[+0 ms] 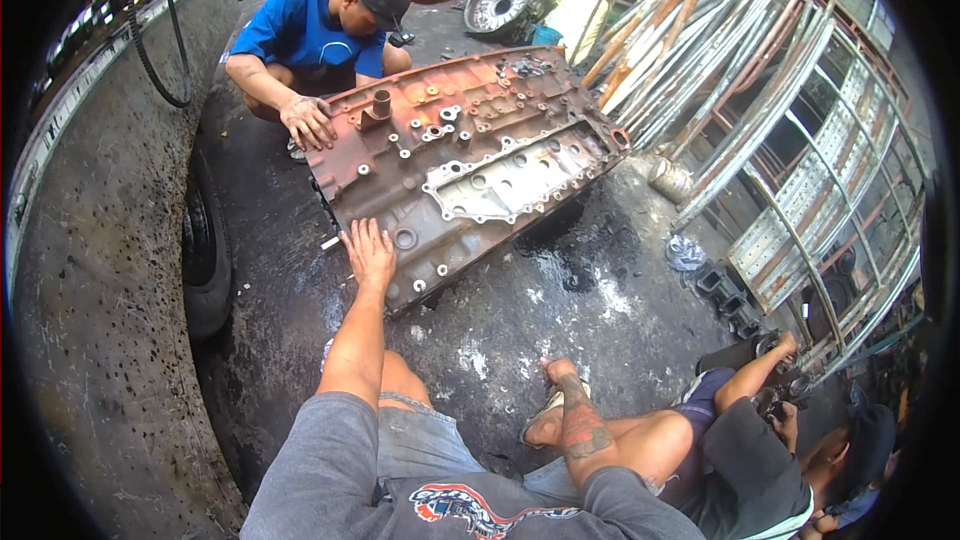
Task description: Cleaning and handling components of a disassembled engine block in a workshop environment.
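Observation:
A large rusty-brown engine block (pixel 400 195) lies on its side on the ground in front of me. My left hand (pixel 370 254) rests flat on its near left corner, fingers spread, holding nothing. A pale, scalloped-edged recess (pixel 520 180) with round openings runs along the block's near side. A short upright pipe (pixel 382 103) stands toward the far left. My right hand (pixel 559 370) hangs away from the block, above the ground by my right foot; its fingers look curled, with nothing visible in them.
A person in blue (pixel 305 30) crouches across the block, one hand (pixel 307 121) on its edge. Another person (pixel 750 460) sits at my right. A stained metal wall (pixel 110 240) and tire (pixel 205 260) stand left. Metal pipes (pixel 690 50) and frames (pixel 800 170) lean right. Oil darkens the ground (pixel 585 255).

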The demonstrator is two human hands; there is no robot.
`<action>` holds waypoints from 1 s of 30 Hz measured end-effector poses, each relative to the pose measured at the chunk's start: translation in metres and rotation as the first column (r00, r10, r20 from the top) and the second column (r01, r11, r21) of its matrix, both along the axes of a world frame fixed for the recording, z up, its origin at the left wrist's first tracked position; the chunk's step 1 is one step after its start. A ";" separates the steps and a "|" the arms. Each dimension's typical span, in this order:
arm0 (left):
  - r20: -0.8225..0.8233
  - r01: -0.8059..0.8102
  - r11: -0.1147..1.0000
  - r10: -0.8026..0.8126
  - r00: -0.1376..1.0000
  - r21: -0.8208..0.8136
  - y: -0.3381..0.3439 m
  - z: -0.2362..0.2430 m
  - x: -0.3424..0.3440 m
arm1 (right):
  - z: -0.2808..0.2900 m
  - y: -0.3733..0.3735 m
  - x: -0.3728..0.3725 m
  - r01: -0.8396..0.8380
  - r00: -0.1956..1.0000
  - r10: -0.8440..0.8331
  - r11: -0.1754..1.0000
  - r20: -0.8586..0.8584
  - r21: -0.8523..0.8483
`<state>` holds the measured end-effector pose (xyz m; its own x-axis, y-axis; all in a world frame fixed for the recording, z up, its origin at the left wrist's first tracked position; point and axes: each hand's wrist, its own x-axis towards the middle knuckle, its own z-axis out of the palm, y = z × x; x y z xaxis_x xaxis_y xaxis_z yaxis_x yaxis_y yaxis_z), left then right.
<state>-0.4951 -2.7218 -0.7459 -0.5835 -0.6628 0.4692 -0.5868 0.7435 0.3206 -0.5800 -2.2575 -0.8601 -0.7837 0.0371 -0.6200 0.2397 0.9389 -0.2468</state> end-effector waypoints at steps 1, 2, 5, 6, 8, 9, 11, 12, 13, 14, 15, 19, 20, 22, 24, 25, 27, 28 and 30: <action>-0.043 0.027 0.999 -0.028 0.999 -0.036 0.000 0.001 0.000 | 0.000 0.003 -0.004 -0.028 0.997 0.029 1.000 0.068 -0.009; 0.006 0.002 1.000 -0.002 1.000 0.009 0.000 0.001 0.000 | 0.001 0.004 -0.007 -0.014 0.999 0.014 1.000 -0.031 -0.005; -0.003 0.003 1.000 -0.003 1.000 0.006 0.001 0.003 0.001 | 0.012 0.008 -0.015 -0.012 0.991 0.011 1.000 -0.130 -0.007; 0.017 0.005 1.000 -0.005 1.000 0.008 0.001 0.003 0.001 | 0.019 0.010 -0.016 0.000 0.997 -0.003 0.999 -0.080 -0.037; 0.037 0.006 1.000 -0.007 0.999 0.011 0.001 0.004 0.001 | 0.031 0.010 -0.014 0.013 0.999 -0.015 0.998 -0.030 -0.065; 0.038 0.006 1.000 -0.006 0.999 0.004 0.001 0.003 0.001 | 0.036 0.010 -0.012 0.052 0.999 -0.052 0.992 0.004 -0.114; 0.038 0.006 1.000 -0.006 0.999 -0.002 0.001 0.003 0.001 | 0.043 0.008 -0.008 0.092 0.995 -0.087 0.983 0.039 -0.161; 0.031 0.008 1.000 -0.008 0.999 -0.001 0.001 0.003 0.001 | 0.045 0.007 -0.006 0.083 0.996 -0.078 0.986 0.037 -0.148; -0.021 0.038 0.999 -0.039 0.999 -0.039 0.001 0.003 0.001 | 0.046 0.006 -0.004 0.096 0.995 -0.100 0.988 -0.024 -0.119; 0.024 0.009 1.000 -0.009 1.000 0.000 0.001 0.003 0.001 | 0.046 0.006 -0.002 0.071 0.997 -0.067 0.988 0.035 -0.134; 0.026 0.010 1.000 -0.010 1.000 0.000 0.000 0.003 0.001 | 0.046 0.007 0.000 0.173 0.982 -0.155 0.970 0.111 -0.172; -0.020 0.042 0.999 -0.043 0.999 -0.032 0.001 0.002 0.001 | 0.045 0.012 0.004 0.309 0.937 -0.242 0.909 0.251 -0.279; 0.036 0.017 1.000 -0.017 0.999 0.020 0.001 0.002 0.001 | 0.045 0.012 0.005 0.321 0.921 -0.232 0.907 0.314 -0.271; -0.025 0.046 0.999 -0.047 0.999 -0.027 0.000 0.002 0.001 | 0.044 0.012 0.007 0.299 0.941 -0.238 0.916 0.239 -0.267; 0.017 0.021 1.000 -0.021 1.000 0.010 0.000 0.001 0.001 | 0.041 0.011 0.009 0.286 0.939 -0.219 0.926 0.266 -0.245; -0.041 0.049 0.998 -0.051 0.998 -0.040 0.000 0.001 0.001 | 0.040 0.011 0.009 0.262 0.958 -0.221 0.933 0.182 -0.247; 0.006 0.023 1.000 -0.023 1.000 -0.001 0.000 0.001 0.001 | 0.038 0.010 0.010 0.288 0.940 -0.223 0.925 0.257 -0.250; -0.039 0.049 0.998 -0.051 0.998 -0.048 0.000 0.000 0.001 | 0.037 0.010 0.010 0.308 0.940 -0.251 0.916 0.231 -0.256; 0.001 0.022 1.000 -0.022 1.000 -0.018 0.000 0.000 0.000 | 0.036 0.010 0.010 0.333 0.916 -0.245 0.906 0.318 -0.262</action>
<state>-0.4946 -2.7223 -0.7456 -0.5980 -0.6415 0.4804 -0.5709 0.7617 0.3064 -0.5697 -2.2476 -0.8242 -0.5666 0.0112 -0.8239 0.5874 0.7067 -0.3943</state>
